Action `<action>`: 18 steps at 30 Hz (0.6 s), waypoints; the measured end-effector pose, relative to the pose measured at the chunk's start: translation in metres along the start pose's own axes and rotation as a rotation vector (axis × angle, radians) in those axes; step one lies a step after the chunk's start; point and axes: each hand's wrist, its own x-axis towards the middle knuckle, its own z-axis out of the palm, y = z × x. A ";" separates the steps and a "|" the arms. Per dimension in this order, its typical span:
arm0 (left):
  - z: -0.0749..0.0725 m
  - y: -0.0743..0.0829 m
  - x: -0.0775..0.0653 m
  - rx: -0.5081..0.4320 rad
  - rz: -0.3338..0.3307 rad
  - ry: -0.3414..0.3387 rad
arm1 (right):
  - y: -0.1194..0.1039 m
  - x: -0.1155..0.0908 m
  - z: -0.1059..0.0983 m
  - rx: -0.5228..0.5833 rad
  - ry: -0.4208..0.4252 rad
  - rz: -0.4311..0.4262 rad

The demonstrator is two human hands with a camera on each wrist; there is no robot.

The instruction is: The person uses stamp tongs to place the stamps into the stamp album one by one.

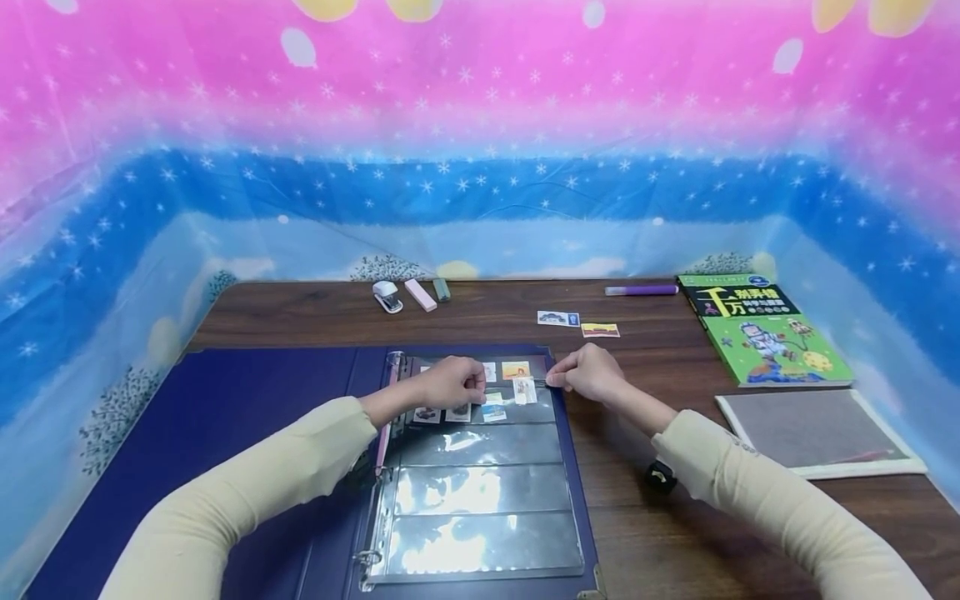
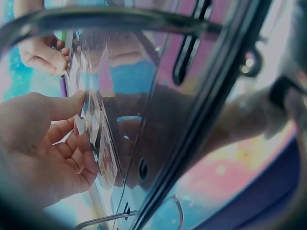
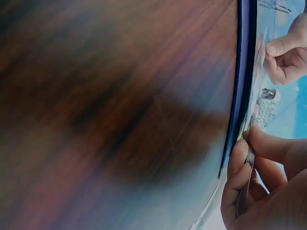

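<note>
A dark blue ring-binder stamp album (image 1: 247,400) lies spread on the table, its clear-pocket page (image 1: 480,450) at the right. My right hand (image 1: 591,372), at the page's right edge, grips metal tweezers (image 3: 250,155). At their tips is a small pale stamp (image 1: 524,390), over the upper pockets. My left hand (image 1: 453,382) lies over the page's upper part, thumb and forefinger pinching the clear pocket film. Under and beside it are several stamps, including an orange one (image 1: 515,369) and a blue-green one (image 1: 493,412). The left fingers hide part of the top row.
Two loose stamps (image 1: 600,330) lie beyond the album. A small stapler (image 1: 387,297), a pink box (image 1: 421,295), a green piece (image 1: 441,290) and a purple marker (image 1: 642,290) are along the back. At right are a green book (image 1: 780,342) and a white-edged grey pouch (image 1: 817,429).
</note>
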 end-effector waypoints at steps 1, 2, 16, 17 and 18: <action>0.000 0.000 0.000 -0.001 0.000 0.001 | 0.001 -0.001 0.000 -0.012 0.001 -0.007; 0.000 -0.001 0.000 0.000 0.000 0.004 | 0.001 -0.001 0.000 -0.021 0.004 -0.012; 0.001 -0.003 -0.003 -0.075 -0.014 0.051 | 0.000 0.000 -0.007 -0.147 -0.058 -0.235; 0.001 -0.003 -0.003 -0.076 -0.013 0.055 | 0.000 0.002 -0.008 -0.157 -0.068 -0.257; 0.001 -0.003 -0.003 -0.080 -0.014 0.058 | 0.000 0.003 -0.009 -0.166 -0.079 -0.280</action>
